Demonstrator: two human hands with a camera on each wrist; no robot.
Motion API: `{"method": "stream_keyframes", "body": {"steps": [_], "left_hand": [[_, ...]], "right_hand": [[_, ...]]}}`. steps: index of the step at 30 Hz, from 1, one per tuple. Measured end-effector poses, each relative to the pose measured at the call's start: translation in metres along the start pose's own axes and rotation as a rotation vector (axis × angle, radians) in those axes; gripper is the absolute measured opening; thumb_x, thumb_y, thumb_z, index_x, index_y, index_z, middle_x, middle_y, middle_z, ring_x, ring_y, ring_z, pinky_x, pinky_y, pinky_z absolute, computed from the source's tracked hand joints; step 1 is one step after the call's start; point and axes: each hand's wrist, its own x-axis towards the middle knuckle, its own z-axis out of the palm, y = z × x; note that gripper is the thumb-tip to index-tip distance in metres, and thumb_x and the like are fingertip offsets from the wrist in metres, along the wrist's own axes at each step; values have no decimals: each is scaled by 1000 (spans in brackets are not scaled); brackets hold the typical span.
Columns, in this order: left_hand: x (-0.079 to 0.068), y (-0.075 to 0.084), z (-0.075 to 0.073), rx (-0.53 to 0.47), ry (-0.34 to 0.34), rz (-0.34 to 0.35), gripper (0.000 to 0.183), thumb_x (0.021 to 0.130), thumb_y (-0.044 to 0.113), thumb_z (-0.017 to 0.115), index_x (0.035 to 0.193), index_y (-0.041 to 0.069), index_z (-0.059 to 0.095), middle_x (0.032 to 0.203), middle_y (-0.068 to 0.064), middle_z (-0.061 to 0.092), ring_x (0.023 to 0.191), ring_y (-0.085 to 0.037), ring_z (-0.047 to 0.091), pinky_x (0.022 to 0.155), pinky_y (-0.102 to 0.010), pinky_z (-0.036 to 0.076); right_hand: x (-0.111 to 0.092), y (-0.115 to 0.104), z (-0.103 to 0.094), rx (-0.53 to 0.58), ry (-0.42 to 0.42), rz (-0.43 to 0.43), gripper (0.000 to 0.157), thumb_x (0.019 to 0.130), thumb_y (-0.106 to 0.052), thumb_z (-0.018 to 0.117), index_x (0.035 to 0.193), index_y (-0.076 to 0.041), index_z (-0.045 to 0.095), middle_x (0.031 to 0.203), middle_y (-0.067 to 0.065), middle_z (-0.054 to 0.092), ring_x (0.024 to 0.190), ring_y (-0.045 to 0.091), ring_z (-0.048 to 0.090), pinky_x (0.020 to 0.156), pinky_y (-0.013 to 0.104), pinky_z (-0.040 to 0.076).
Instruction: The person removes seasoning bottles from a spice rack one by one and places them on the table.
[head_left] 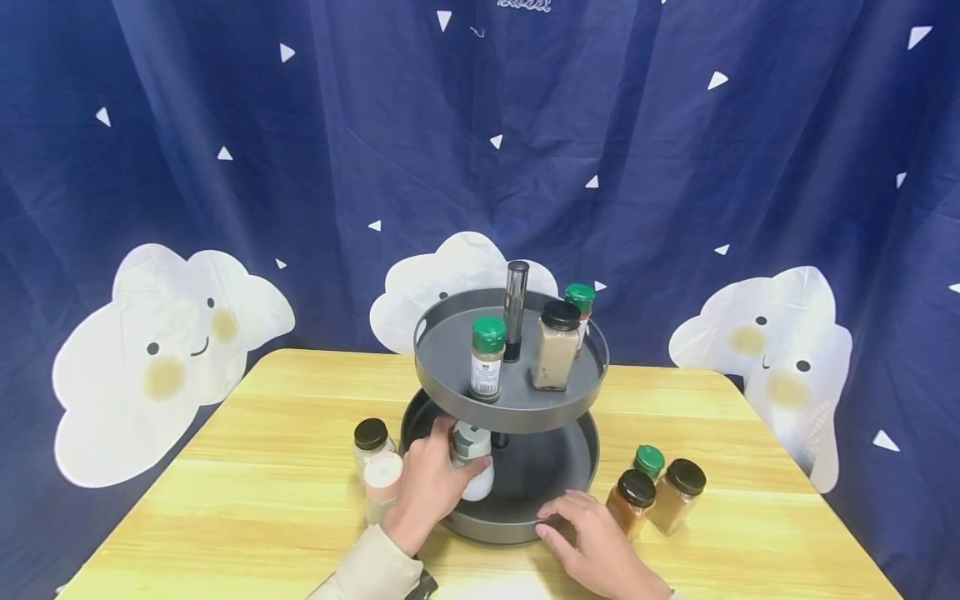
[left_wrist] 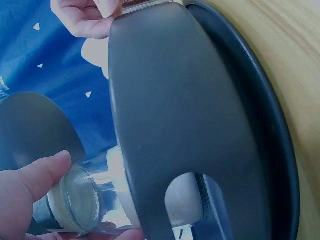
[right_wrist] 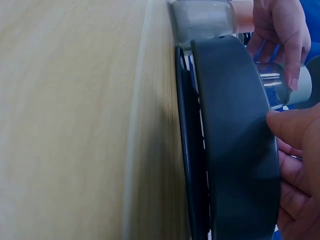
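Observation:
My left hand [head_left: 435,473] grips a clear spice jar [head_left: 477,487] with a pale grey lid and white contents, at the left part of the lower tier of a dark grey two-tier turntable [head_left: 495,532]. In the left wrist view, thumb and fingers lie on either side of the jar [left_wrist: 107,195], partly behind the tier's wall. At the front right, my right hand [head_left: 592,540] pinches the lower tier's rim [right_wrist: 245,135]; the thumb is at its edge, with the fingers on the inner side. The upper tier [head_left: 456,337] overhangs the lower one.
On the upper tier stand a green-lidded jar [head_left: 487,367], a black-lidded jar [head_left: 557,354] and another green-lidded jar [head_left: 580,297], around a post [head_left: 515,304]. Left of the turntable are a black-lidded jar [head_left: 370,440] and a pink-lidded jar [head_left: 381,483]. Three jars [head_left: 677,500] cluster at right.

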Motion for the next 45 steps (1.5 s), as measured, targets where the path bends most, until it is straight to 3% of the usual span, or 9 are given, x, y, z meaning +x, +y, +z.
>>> {"method": "stream_keyframes", "body": {"steps": [11, 19, 36, 45], "left_hand": [[1, 2, -7, -12, 32, 31, 59, 67, 31, 87, 112, 7, 58, 91, -10, 70, 80, -28, 67, 68, -40, 54], [0, -1, -12, -6, 40, 50, 57, 66, 31, 88, 109, 5, 60, 78, 0, 64, 69, -13, 58, 57, -28, 47], [-7, 7, -29, -43, 23, 39, 53, 67, 34, 88, 104, 9, 61, 87, -2, 68, 77, -14, 63, 65, -30, 51], [-10, 5, -35, -64, 67, 97, 52, 65, 33, 90, 101, 9, 61, 84, 0, 69, 74, -13, 62, 64, -28, 51]], "right_hand": [[2, -1, -2, -9, 10, -10, 19, 78, -7, 78, 87, -18, 66, 86, -16, 63, 81, 4, 59, 70, 22, 51], [0, 3, -1, -17, -10, -2, 18, 79, -9, 78, 88, -20, 66, 87, -18, 62, 81, 3, 59, 71, 23, 52], [-1, 2, -1, -13, -21, 26, 17, 81, -10, 77, 88, -20, 66, 87, -19, 62, 82, 3, 59, 71, 25, 52], [-2, 3, 0, -13, -15, 19, 18, 80, -10, 78, 88, -21, 66, 87, -19, 62, 82, 3, 59, 71, 24, 52]]}}
